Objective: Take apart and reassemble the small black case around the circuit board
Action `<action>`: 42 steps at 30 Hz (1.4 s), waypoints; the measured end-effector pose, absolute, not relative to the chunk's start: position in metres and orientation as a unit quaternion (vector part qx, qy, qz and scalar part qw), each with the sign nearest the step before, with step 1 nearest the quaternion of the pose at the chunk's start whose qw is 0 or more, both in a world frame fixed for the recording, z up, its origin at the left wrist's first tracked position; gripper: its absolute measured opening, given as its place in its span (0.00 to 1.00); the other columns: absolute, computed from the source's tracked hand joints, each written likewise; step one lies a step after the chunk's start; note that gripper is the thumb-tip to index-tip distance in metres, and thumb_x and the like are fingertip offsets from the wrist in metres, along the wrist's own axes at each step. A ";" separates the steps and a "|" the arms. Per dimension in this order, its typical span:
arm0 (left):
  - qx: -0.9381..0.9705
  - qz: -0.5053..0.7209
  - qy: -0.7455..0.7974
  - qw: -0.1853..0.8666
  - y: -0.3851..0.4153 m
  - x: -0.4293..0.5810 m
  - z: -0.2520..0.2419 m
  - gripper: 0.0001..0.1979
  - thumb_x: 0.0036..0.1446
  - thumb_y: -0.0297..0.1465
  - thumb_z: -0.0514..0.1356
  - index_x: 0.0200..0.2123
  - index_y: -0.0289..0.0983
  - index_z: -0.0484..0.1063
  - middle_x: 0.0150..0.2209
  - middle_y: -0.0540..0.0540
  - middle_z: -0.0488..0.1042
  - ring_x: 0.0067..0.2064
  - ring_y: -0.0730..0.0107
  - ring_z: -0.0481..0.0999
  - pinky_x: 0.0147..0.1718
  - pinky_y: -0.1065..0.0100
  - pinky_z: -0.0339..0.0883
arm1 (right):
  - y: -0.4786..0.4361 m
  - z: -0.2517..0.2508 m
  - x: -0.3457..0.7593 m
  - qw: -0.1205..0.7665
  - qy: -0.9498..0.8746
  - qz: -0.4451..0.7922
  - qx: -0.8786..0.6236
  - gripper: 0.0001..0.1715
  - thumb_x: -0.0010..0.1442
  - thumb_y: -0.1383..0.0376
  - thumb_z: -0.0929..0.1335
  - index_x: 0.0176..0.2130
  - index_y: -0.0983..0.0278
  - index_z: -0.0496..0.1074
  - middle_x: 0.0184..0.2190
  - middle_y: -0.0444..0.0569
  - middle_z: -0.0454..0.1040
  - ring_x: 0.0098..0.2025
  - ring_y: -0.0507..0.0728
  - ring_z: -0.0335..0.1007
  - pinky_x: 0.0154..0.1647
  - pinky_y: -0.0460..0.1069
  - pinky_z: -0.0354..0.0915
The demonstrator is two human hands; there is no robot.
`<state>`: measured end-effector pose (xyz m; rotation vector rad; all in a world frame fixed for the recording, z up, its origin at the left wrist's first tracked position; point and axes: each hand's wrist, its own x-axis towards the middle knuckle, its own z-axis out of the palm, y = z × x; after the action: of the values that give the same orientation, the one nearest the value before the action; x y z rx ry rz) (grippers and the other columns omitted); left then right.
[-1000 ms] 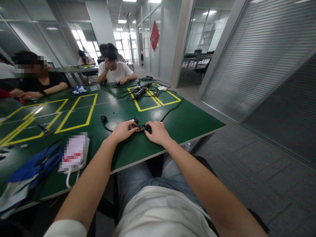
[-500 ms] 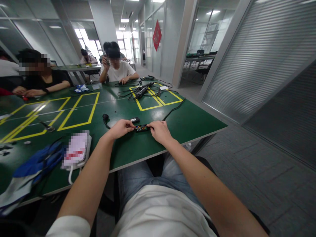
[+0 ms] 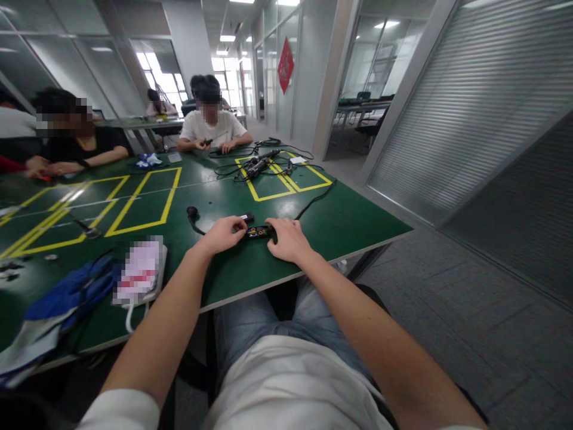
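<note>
A small black case (image 3: pixel 258 232) with coloured parts inside lies on the green table (image 3: pixel 358 230) near its front edge. My left hand (image 3: pixel 225 233) is at its left end, thumb and fingertips pinched together; what they hold is too small to make out. At the right end of the case is my right hand (image 3: pixel 289 239), its thumb apart from its fingers, the fingertips touching the case or its cable. Just behind the case lies a black piece with a white label (image 3: pixel 246 217). A black plug (image 3: pixel 192 212) on a cable rests to the left.
Blue and white gloves (image 3: pixel 67 304) and a white box-like object (image 3: pixel 141 272) lie at the left. Tangled black cables (image 3: pixel 259 165) are farther back within yellow tape outlines. Across the table sit a person in white (image 3: pixel 212 125) and a person in black (image 3: pixel 96 143).
My right thumb has moved down, away from the case, and my left fingers have shifted slightly. The person in white has lowered a raised hand to the table.
</note>
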<state>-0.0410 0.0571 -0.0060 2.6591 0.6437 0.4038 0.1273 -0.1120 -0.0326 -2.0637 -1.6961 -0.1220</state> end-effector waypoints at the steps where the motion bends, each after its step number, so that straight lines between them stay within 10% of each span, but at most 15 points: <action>1: 0.946 0.145 0.227 0.183 0.054 -0.040 -0.006 0.14 0.60 0.33 0.58 0.43 0.38 0.83 0.39 0.44 0.83 0.40 0.59 0.81 0.47 0.61 0.75 | -0.113 -0.033 0.127 0.235 -0.621 -0.047 -0.746 0.33 0.63 0.65 0.70 0.65 0.63 0.69 0.57 0.58 0.77 0.58 0.69 0.69 0.58 0.63 0.61; 16: 0.963 0.178 0.162 0.123 0.039 -0.036 -0.007 0.13 0.62 0.35 0.60 0.44 0.38 0.83 0.48 0.39 0.79 0.49 0.53 0.79 0.56 0.52 0.73 | -0.115 -0.039 0.130 0.277 -0.687 -0.075 -0.667 0.17 0.65 0.65 0.71 0.54 0.61 0.79 0.60 0.57 0.74 0.61 0.68 0.65 0.60 0.63 0.65; 28: 0.942 0.096 0.298 0.119 0.034 -0.037 0.003 0.15 0.64 0.38 0.58 0.48 0.38 0.77 0.34 0.44 0.81 0.38 0.56 0.80 0.36 0.62 0.67 | -0.117 -0.034 0.127 0.254 -0.695 -0.064 -0.669 0.20 0.64 0.64 0.72 0.55 0.60 0.77 0.59 0.55 0.74 0.61 0.67 0.63 0.59 0.62 0.65; 42: 0.964 0.119 0.219 0.091 0.033 -0.034 0.002 0.19 0.67 0.34 0.54 0.53 0.41 0.82 0.47 0.42 0.82 0.48 0.56 0.81 0.49 0.62 0.72 | -0.107 -0.041 0.131 0.290 -0.636 -0.008 -0.715 0.46 0.67 0.68 0.72 0.75 0.53 0.54 0.56 0.52 0.79 0.57 0.65 0.72 0.60 0.61 0.61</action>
<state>-0.0344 0.0329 0.0020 2.8655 0.6500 0.3542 0.1310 -0.1072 -0.0411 -1.9068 -1.6972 -0.0218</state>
